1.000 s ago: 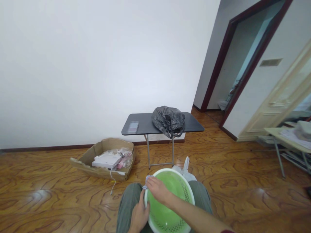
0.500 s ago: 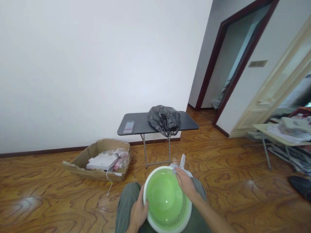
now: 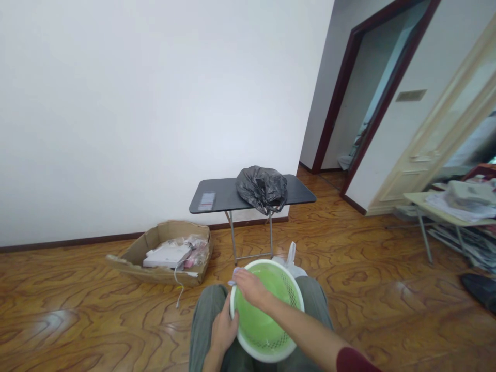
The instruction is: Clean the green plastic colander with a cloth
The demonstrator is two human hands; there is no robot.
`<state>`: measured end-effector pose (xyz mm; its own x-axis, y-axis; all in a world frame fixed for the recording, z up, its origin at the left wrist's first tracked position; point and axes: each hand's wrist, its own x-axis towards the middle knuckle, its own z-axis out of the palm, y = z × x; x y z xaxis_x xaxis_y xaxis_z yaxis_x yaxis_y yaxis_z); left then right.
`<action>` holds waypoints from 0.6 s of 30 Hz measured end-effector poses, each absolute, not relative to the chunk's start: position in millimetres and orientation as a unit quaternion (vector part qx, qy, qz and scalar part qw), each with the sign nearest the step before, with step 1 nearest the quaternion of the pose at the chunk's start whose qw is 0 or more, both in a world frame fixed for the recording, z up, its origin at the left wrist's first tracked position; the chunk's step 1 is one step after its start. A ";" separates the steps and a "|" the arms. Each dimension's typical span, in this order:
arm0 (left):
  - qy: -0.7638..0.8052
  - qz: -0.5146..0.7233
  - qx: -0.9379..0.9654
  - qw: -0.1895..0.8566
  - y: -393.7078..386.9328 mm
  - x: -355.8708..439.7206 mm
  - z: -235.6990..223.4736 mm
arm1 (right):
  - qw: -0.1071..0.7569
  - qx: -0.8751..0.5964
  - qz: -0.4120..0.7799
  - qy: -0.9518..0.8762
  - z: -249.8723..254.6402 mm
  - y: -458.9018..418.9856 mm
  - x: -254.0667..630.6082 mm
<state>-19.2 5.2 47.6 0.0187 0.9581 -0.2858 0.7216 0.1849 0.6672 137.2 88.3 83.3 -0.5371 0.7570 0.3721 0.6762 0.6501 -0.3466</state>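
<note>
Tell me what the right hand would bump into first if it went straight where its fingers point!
Beyond the pale cloth it holds, the right hand would probably meet the cardboard box. The box looks lower and farther off, so it might pass above.

My single view is taken from the wearer's head, facing forward and angled down. The basin (image 3: 267,310) on the lap sits nearest; the black folding table (image 3: 225,194) and white wall (image 3: 163,103) stand farther off.
</note>
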 end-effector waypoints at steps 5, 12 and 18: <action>0.677 0.166 0.615 0.369 1.2 -17.8 55.5 | 0.208 -0.375 0.077 -0.900 85.7 90.6 137.3; 0.674 0.174 0.617 0.367 2.4 -16.2 58.1 | 0.285 -0.583 0.108 -0.753 82.0 104.5 250.0; 0.675 0.160 0.636 0.336 0.5 -14.8 61.2 | 0.298 -0.626 0.094 -0.715 42.3 34.8 314.6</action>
